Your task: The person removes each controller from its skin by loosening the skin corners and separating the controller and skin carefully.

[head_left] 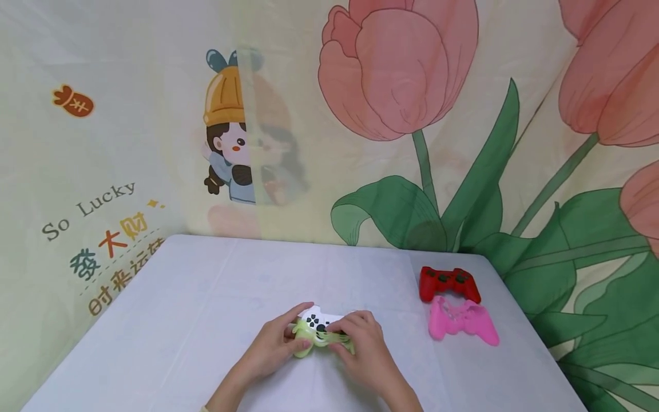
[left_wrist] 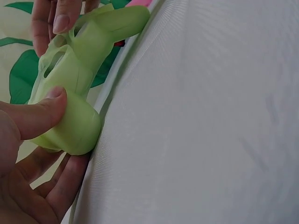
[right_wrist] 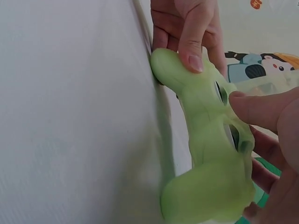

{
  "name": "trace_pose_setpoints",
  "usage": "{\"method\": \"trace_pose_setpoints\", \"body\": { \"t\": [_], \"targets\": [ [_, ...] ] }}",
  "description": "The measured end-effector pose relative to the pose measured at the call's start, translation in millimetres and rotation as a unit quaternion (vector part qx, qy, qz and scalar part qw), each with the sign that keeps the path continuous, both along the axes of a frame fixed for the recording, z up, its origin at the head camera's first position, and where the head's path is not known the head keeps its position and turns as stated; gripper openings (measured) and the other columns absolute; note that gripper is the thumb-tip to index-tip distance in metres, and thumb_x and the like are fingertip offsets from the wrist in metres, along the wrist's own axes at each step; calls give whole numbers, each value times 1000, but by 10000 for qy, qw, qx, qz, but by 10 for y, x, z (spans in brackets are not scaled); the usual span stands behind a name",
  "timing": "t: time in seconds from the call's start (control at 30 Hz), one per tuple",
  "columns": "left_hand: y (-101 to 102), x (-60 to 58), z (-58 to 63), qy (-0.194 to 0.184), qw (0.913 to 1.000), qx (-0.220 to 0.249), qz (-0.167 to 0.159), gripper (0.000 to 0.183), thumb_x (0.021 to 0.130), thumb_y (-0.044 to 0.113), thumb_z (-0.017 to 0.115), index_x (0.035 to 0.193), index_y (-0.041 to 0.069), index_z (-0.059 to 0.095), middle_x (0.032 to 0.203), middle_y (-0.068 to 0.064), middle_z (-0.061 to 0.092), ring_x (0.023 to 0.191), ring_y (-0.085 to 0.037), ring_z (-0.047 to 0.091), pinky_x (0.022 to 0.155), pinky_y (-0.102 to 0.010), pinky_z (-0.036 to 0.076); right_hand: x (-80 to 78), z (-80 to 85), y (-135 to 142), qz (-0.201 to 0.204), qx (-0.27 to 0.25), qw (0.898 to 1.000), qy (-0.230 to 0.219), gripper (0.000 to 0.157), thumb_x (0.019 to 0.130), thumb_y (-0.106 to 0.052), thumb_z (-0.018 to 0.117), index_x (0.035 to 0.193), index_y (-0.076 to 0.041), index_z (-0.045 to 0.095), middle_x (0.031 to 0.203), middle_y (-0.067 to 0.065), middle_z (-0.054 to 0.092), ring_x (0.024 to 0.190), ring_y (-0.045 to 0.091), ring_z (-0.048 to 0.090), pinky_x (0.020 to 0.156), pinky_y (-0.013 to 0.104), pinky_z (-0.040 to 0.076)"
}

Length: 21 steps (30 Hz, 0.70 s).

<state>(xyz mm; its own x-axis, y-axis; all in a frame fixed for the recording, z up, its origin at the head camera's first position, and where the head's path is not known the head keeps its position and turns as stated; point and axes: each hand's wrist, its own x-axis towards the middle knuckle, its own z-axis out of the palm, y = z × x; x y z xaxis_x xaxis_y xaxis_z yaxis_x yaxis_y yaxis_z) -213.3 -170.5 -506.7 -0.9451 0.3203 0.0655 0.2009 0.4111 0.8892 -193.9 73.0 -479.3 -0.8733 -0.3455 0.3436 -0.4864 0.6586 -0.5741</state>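
Note:
A white game controller (head_left: 317, 315) with black buttons lies between the two hands at the front of the table. A stretchy light green cover (left_wrist: 79, 122) wraps its lower side and handles, while part of its white top shows bare in the head view. My left hand (head_left: 272, 343) grips the left handle, its thumb on the green cover and its fingers underneath. My right hand (head_left: 364, 350) pinches the cover's edge near the thumbstick holes, its thumb showing on the cover in the right wrist view. The right handle is partly hidden behind that hand.
On the right of the white-clothed table (head_left: 221, 286) sits a red controller (head_left: 453, 278) with dark buttons. In front of it lies a pink controller cover (head_left: 460, 326) with holes. A printed curtain with tulips (head_left: 407, 68) hangs behind the table.

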Motion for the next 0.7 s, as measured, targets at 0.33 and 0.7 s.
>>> {"method": "trace_pose_setpoints", "body": {
  "t": [0.33,0.7],
  "targets": [
    [0,12,-21,-30,9999,148,-52,75,93,19,82,158,36,48,125,-8,65,87,-9,70,79,-23,55,6,32,292,-473,-399,9938,-926,60,84,-15,91,137,-26,67,143,-6,54,136,23,46,110,54,49],
    [-10,28,-53,117,9999,-52,30,75,93,26,82,159,40,47,129,0,67,92,-10,66,86,-23,52,7,-95,453,-134,-582,9774,-2030,97,88,-25,89,167,-19,33,166,14,39,147,38,45,118,62,38]
  ]
}}
